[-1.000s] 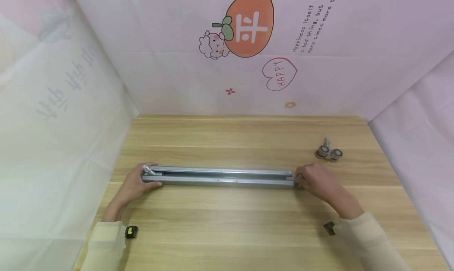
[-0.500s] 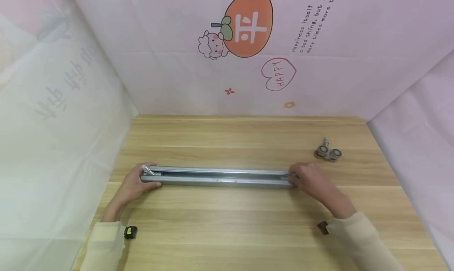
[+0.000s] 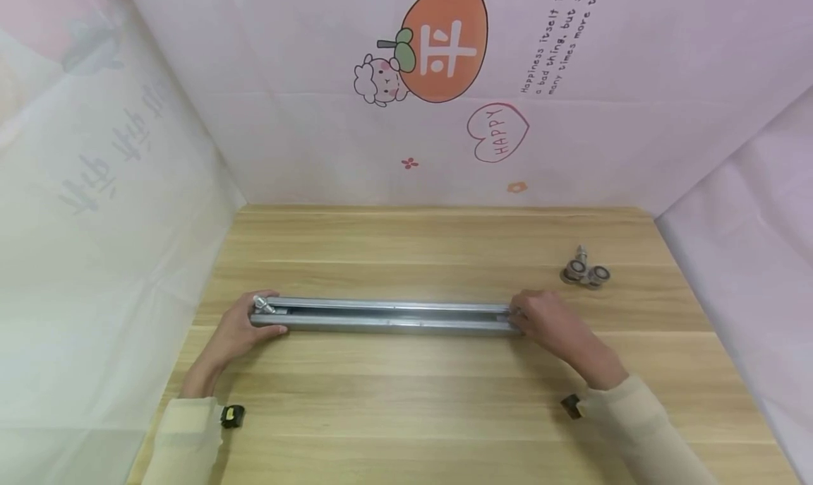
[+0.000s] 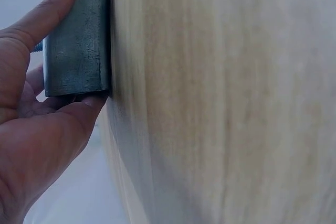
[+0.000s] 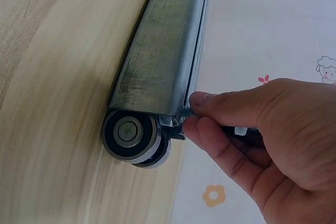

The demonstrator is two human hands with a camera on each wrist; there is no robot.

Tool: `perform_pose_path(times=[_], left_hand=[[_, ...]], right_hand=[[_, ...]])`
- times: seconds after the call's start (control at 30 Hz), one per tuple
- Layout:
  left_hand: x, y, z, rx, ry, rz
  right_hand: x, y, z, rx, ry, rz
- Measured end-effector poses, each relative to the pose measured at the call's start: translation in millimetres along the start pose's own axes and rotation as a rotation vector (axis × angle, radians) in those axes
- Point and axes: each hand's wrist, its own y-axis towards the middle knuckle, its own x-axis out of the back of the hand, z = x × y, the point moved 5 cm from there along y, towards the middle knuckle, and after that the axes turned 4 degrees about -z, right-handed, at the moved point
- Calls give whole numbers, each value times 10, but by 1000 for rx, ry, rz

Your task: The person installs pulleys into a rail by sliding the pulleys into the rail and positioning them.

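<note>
A long galvanised steel channel track [image 3: 394, 317] lies across the wooden table, slot side up. My left hand [image 3: 238, 326] grips its left end, the thumb along the near side wall, as the left wrist view also shows. A threaded bolt [image 3: 263, 304] sticks up from the slot there; its lower part is hidden. At the right end, my right hand [image 3: 549, 321] pinches the bolt [image 5: 187, 112] of a roller trolley. The trolley sits partly inside the track, with its rear wheels [image 5: 127, 135] still outside the end, close to the table.
Another roller trolley [image 3: 586, 273] lies loose on the wooden table [image 3: 406, 400], behind and to the right of my right hand. White printed cloth walls [image 3: 286, 139] enclose the table at the back and both sides.
My right hand has moved left toward the track, pushing the trolley partway into its right end. The left hand keeps its grip on the left end.
</note>
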Motion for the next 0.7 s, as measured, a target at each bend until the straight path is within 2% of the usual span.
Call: perform_pose_path(times=[0.3,0.7], left_hand=[[6,-6,-19,-12,13,-6],[-3,4,-23,16,14,4]], right_hand=[[-20,31,38,30,-4,-9],[-26,87,135,49,-7,-21]])
